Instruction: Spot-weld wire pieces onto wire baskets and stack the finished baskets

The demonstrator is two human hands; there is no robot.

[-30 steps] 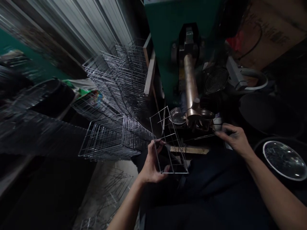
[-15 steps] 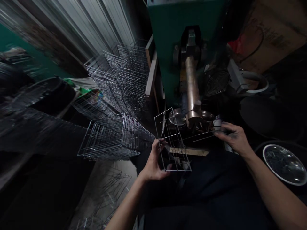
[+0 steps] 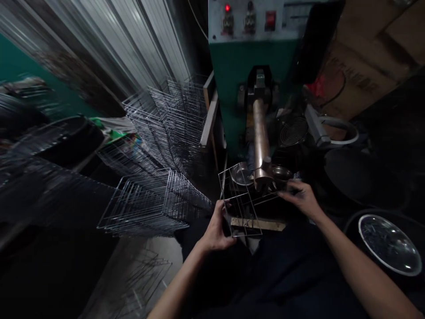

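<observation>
The left hand (image 3: 215,232) is clenched on the near edge of a rectangular wire frame (image 3: 231,204), with the wire clasped between thumb and fingers. The right hand (image 3: 300,199) is held partly curled at the frame's right side, its fingers (image 3: 288,191) at a wire; whether that wire is gripped cannot be told. The frame is held tilted over a wooden strip (image 3: 258,224), and its far part overlaps the foot of a copper-coloured column (image 3: 260,141) in view; contact cannot be confirmed. A shallow steel dish (image 3: 241,174) is seen just beside the column. Further on stands a green machine housing (image 3: 252,57), apparently a welder, with a red lamp (image 3: 227,7) lit on its panel. Stacked wire frames (image 3: 156,204) are ranged to the left, loose wire (image 3: 139,279) is seen on the floor near them, and a metal basin (image 3: 388,243) holding wire pieces lies to the right.

Risks are assessed as follows. Bare hands are exposed to pinching or burns near the column if the lit machine is live. The light frame could be dropped or flexed if the right hand's hold is loose.
</observation>
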